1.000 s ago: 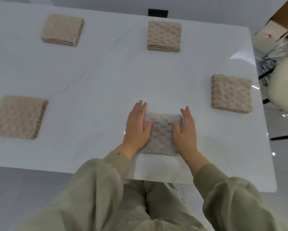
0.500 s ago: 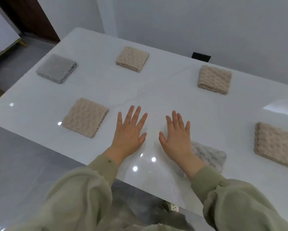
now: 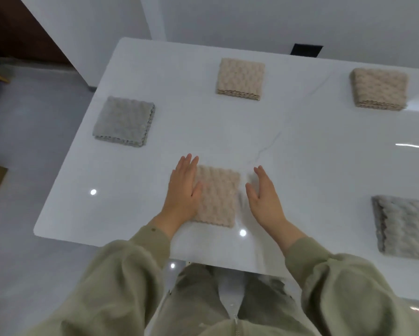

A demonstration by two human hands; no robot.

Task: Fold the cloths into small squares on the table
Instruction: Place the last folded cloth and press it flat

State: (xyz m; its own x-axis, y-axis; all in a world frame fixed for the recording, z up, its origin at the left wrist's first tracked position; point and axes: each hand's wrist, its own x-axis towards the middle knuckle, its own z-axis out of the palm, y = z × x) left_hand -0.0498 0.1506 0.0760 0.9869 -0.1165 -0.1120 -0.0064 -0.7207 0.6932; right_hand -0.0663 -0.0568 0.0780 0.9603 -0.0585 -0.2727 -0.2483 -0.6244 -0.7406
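Head view, bumpy square beige cloth (image 3: pixel 218 195)

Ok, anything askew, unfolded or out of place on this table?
Nothing stands out. The left grey cloth, right grey cloth, back beige cloth and far-right beige cloth lie folded, flat and well apart on the table. The left hand rests on the near beige cloth, also folded; the right hand is open beside it.

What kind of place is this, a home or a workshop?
Likely a home dining area, though that's not certain: a glossy white table with folded cloths on it, a plain white wall and a grey floor.
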